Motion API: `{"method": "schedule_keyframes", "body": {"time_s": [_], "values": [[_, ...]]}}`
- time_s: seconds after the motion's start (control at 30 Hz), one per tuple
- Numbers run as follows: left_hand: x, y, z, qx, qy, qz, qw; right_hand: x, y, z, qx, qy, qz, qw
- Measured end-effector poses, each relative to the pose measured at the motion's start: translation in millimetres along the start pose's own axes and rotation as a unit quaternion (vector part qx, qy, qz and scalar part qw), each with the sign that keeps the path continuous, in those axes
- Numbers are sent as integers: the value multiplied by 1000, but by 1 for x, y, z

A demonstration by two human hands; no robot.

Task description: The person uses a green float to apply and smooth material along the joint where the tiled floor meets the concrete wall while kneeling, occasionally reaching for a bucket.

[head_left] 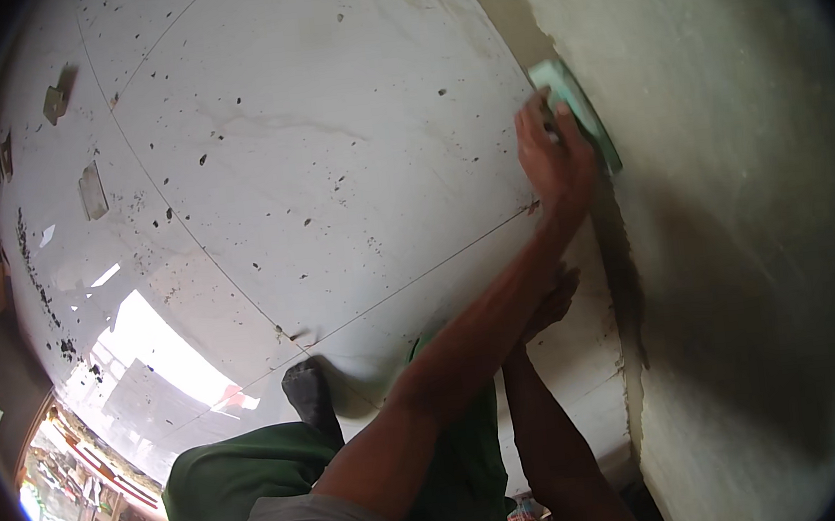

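My left arm reaches across to the right. At its end, my left hand (556, 152) is closed around a light green float (576, 110), a flat hand tool with a long, dark-edged base. The float lies along the foot of the grey plastered wall (727, 130), beside the white tiled floor (323, 119). Below the left forearm, my right hand (553, 306) hangs near the wall's base. Its fingers show only in part, loosely stretched, with nothing seen in them; the rest is hidden behind the left forearm.
A bare, rough strip (503, 1) runs between tiles and wall. Dark crumbs and small flat pieces (92, 191) lie scattered on the tiles. My socked foot (310, 396) rests on the floor. Cluttered goods (89, 503) stand at the lower left, and a small container (523, 517) near my body.
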State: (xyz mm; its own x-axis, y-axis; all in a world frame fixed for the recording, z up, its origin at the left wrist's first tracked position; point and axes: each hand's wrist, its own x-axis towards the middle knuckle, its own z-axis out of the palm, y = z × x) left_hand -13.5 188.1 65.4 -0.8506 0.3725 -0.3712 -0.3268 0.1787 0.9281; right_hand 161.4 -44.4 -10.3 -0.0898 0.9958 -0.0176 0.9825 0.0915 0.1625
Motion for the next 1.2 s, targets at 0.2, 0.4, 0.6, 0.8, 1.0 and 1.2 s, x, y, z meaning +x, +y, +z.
{"method": "schedule_keyframes", "body": {"time_s": [0.2,0.4,0.6,0.8,1.0,1.2], "values": [[126,13,-17,91,88,145,981,-7,-29,-18,78,15,12,997],[53,28,-1,60,29,154,986,14,-10,-11,66,41,8,997],[43,3,0,131,35,7,991,9,-22,-14,40,4,16,999],[74,40,-14,79,-1,146,986,3,-11,-8,14,9,7,1000],[-8,-17,-19,141,-94,-62,984,1,-17,-17,27,12,13,999],[54,12,-28,125,-91,55,986,0,-19,-18,51,-5,28,998]]}}
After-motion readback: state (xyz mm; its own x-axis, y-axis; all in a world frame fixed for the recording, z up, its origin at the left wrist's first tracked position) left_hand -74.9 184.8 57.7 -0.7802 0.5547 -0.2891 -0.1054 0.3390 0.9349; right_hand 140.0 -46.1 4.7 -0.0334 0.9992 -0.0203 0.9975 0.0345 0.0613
